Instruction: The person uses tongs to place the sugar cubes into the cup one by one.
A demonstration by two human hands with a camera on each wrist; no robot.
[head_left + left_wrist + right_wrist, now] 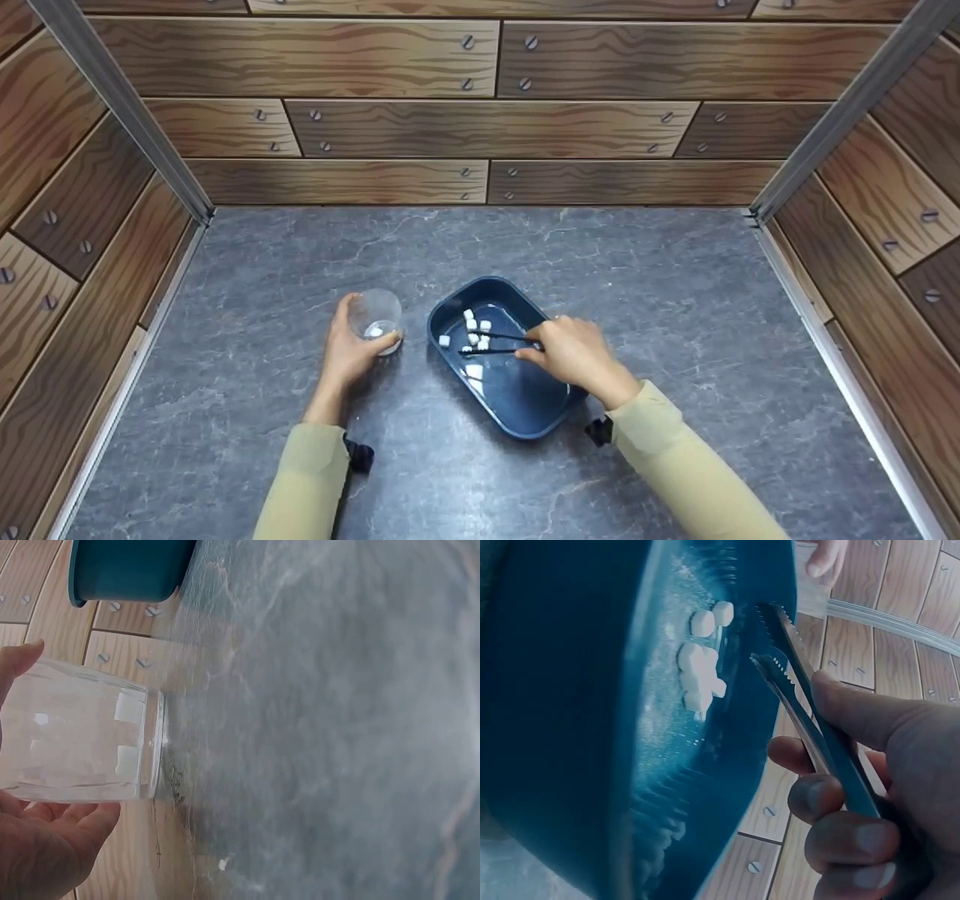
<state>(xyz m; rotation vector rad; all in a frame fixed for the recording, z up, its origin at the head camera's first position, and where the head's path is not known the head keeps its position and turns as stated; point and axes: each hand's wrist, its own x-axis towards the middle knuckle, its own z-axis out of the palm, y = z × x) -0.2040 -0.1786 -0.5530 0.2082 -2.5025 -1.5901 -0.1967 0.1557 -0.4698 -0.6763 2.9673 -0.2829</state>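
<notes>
My left hand (352,349) holds a clear cup (379,307) upright on the tabletop, thumb on one side and fingers on the other. Inside the cup, the left wrist view shows two white cubes (129,706) near its base. My right hand (576,351) grips dark metal tongs (810,697), their toothed tips apart with nothing between them. Those tips are over the blue tray (525,433), where several white cubes (485,325) lie grouped toward its left end, one of them (445,340) a little apart by the left wall.
The tray stands to the right of the cup, with a gap of grey tabletop (420,420) between them. Wood-patterned walls (480,127) enclose the back and both sides, with metal strips (840,352) along the side edges.
</notes>
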